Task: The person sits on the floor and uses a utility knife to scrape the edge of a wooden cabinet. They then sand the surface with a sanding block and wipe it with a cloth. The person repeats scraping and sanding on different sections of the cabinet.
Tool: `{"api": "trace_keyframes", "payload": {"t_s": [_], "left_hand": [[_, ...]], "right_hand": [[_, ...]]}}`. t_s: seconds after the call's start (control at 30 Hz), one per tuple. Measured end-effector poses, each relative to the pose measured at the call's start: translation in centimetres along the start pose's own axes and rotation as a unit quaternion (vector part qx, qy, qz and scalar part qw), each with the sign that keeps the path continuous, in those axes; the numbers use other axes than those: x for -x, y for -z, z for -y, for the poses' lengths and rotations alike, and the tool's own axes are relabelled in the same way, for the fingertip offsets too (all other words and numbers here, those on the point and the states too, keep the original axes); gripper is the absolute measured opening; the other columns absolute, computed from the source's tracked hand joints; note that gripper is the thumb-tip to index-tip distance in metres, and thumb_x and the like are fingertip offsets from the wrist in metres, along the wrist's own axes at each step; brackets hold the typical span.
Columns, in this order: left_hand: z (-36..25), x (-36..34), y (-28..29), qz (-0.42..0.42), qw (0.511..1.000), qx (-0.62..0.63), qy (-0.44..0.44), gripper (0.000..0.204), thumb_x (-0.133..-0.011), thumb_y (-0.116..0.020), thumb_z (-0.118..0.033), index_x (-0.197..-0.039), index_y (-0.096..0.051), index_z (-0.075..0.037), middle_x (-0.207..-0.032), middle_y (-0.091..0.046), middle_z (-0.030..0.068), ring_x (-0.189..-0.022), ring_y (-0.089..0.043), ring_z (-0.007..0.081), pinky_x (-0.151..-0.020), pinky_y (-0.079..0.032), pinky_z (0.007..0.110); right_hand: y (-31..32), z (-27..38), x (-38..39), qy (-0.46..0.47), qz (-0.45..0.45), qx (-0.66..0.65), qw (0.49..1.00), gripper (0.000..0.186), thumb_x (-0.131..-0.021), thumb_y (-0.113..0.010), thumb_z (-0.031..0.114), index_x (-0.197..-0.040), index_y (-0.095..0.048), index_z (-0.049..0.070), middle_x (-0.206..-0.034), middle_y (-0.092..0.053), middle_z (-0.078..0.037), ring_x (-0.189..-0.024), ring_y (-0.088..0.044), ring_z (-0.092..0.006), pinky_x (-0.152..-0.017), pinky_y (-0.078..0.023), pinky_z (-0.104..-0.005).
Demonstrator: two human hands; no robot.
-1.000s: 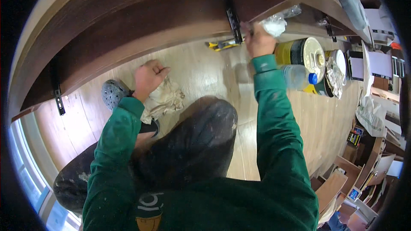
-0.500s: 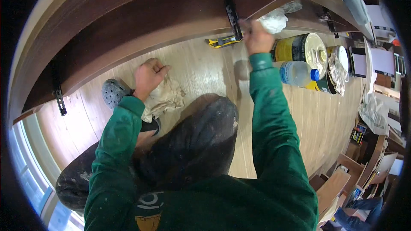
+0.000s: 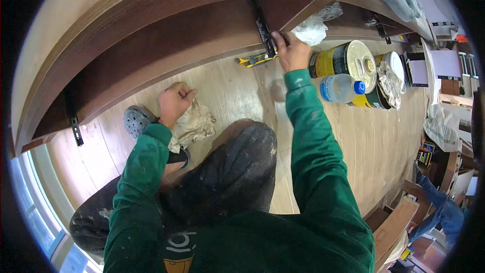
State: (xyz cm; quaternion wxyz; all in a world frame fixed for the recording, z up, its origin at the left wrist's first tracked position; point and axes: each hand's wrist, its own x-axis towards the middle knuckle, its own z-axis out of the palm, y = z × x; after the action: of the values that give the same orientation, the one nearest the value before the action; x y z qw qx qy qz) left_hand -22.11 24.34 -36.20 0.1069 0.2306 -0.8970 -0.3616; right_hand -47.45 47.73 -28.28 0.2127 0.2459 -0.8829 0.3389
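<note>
My right hand (image 3: 294,54) is at the far side, its fingers bent beside the lower end of a black drawer slide (image 3: 261,26) fixed inside a dark brown cabinet (image 3: 177,29). Whatever its fingertips hold is too small or hidden to name. Beneath that slide a yellow and black utility knife (image 3: 255,60) lies on the floor. My left hand (image 3: 175,102) hovers with fingers curled together over a crumpled beige cloth (image 3: 194,124); anything in its pinch is hidden. Another black drawer slide (image 3: 76,129) sticks out at the cabinet's left end.
Right of my right hand are a yellow and black can (image 3: 348,63), a clear bottle (image 3: 339,88) with a blue cap, and a white tub (image 3: 391,65) with a rag. Clear plastic wrap (image 3: 314,29) sits by the cabinet. A person's jeans-clad leg (image 3: 437,207) shows at lower right.
My right hand has come closer to the end of the drawer slide. The left hand stays nearly in place, still curled. The whole view has shifted slightly.
</note>
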Motion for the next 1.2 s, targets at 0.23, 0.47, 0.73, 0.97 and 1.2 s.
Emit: {"api": "trace_keyframes", "payload": {"t_s": [0.23,0.47,0.73,0.97,1.2], "left_hand": [[0.2,-0.3,-0.1,0.019,1.000,0.006,0.022,0.023,-0.074,-0.077,-0.024,-0.069,-0.062,-0.008,-0.063,-0.060,0.0058,-0.055,-0.059,0.0189,-0.054,-0.048,0.032],[-0.8,0.8,1.3,0.044,0.998,0.036,-0.002,0.023,-0.071,-0.080,-0.019,-0.078,-0.063,-0.005,-0.065,-0.059,0.0072,-0.055,-0.057,0.0168,-0.054,-0.047,0.030],[-4.0,2.2,4.0,-0.010,0.973,-0.040,-0.227,0.043,-0.062,-0.077,-0.022,-0.099,-0.065,-0.003,-0.107,-0.059,0.0138,-0.094,-0.058,0.0317,-0.084,-0.047,0.041],[-4.8,5.9,5.2,0.141,0.955,-0.169,-0.199,0.063,-0.060,-0.078,-0.033,-0.114,-0.062,-0.004,-0.123,-0.051,0.0158,-0.117,-0.045,0.0371,-0.097,-0.039,0.048],[-3.1,6.0,4.2,0.196,0.947,-0.209,-0.146,0.058,-0.067,-0.074,-0.025,-0.119,-0.060,-0.004,-0.125,-0.052,0.0161,-0.118,-0.046,0.0360,-0.100,-0.040,0.044]], "right_hand": [[3.0,3.6,-2.9,-0.065,-0.124,-0.068,0.988,0.048,-0.078,-0.073,0.046,-0.082,-0.067,-0.002,-0.079,-0.066,-0.026,-0.075,-0.064,-0.0445,-0.071,-0.049,-0.0479],[6.6,7.4,-5.5,-0.145,-0.108,-0.247,0.952,0.046,-0.077,-0.075,0.041,-0.090,-0.070,-0.003,-0.085,-0.069,-0.023,-0.082,-0.066,-0.0410,-0.078,-0.050,-0.0445],[6.4,7.5,-5.9,-0.190,-0.089,-0.263,0.942,0.043,-0.076,-0.074,0.037,-0.091,-0.069,-0.003,-0.086,-0.068,-0.024,-0.084,-0.066,-0.0403,-0.079,-0.049,-0.0433],[6.9,7.7,-6.8,-0.180,-0.079,-0.266,0.944,0.047,-0.079,-0.072,0.041,-0.090,-0.068,-0.004,-0.086,-0.067,-0.026,-0.081,-0.066,-0.0385,-0.076,-0.049,-0.0417],[9.9,7.0,9.6,-0.430,0.012,-0.479,0.765,0.025,-0.089,-0.067,0.026,-0.089,-0.064,0.001,-0.068,-0.059,-0.006,-0.049,-0.051,-0.0136,-0.046,-0.041,-0.0283]]}}
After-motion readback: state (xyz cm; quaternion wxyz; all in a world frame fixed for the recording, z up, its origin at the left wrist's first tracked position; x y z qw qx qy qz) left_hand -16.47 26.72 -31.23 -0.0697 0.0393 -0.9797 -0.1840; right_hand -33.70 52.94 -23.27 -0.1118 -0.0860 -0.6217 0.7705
